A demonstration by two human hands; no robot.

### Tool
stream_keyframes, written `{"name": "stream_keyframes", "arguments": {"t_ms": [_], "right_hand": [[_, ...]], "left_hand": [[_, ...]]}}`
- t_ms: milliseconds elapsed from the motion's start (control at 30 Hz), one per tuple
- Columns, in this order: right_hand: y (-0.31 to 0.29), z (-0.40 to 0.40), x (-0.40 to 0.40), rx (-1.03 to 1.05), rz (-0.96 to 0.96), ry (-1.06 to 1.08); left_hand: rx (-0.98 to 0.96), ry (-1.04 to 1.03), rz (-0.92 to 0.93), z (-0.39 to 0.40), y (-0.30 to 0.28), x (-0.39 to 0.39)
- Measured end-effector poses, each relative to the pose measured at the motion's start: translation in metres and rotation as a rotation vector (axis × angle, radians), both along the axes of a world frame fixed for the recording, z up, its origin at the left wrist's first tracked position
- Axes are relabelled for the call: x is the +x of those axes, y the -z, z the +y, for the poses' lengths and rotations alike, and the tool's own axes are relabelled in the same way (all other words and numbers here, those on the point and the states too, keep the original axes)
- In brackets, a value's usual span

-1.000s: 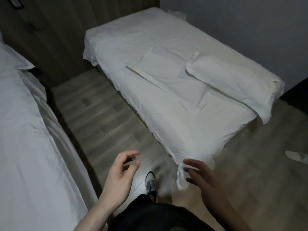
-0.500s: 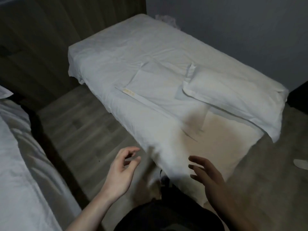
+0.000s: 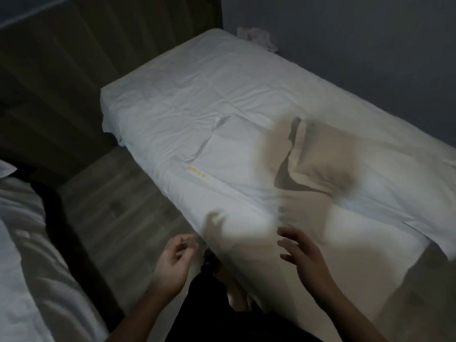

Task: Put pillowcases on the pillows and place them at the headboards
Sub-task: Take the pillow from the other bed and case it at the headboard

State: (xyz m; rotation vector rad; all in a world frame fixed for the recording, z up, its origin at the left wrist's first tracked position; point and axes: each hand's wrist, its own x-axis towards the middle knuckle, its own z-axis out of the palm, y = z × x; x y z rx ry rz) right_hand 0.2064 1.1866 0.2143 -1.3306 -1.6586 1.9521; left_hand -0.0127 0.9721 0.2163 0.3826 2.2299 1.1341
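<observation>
A flat white pillowcase [image 3: 234,154] with a small yellow label lies in the middle of the right bed [image 3: 187,90]. To its right rests a bare white pillow [image 3: 365,174], lengthwise near the bed's foot. My left hand [image 3: 172,260] hovers over the floor by the bed's near edge, fingers loosely curled, holding nothing. My right hand [image 3: 301,253] hangs over the bed's near side with fingers spread, empty, short of the pillowcase. The image is dim and blurred.
A dark wooden headboard wall [image 3: 74,70] runs across the back. A second white bed [image 3: 29,255] fills the left edge. Wooden floor [image 3: 118,198] forms a narrow aisle between the beds. Crumpled white cloth [image 3: 256,38] sits by the grey wall at the far corner.
The view has closed in on the right bed and swung right. Both hands have stayed empty and now sit at the bed's near edge.
</observation>
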Motion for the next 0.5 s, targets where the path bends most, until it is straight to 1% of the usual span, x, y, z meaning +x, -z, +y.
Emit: {"name": "stream_keyframes", "arguments": {"t_ms": [233, 300, 367, 500], "right_hand": [[0.049, 0.030, -0.068, -0.054, -0.178, 0.211], [0.066, 0.043, -0.086, -0.077, -0.225, 0.251], [0.083, 0.058, -0.103, -0.077, -0.278, 0.275], [0.123, 0.095, -0.120, -0.082, -0.385, 0.350]], "left_hand": [[-0.187, 0.212, -0.088, 0.081, 0.058, -0.135], [-0.230, 0.270, -0.084, 0.111, 0.080, -0.177], [-0.289, 0.286, -0.084, 0.145, 0.100, -0.217], [-0.382, 0.386, -0.062, 0.224, 0.137, -0.281]]}}
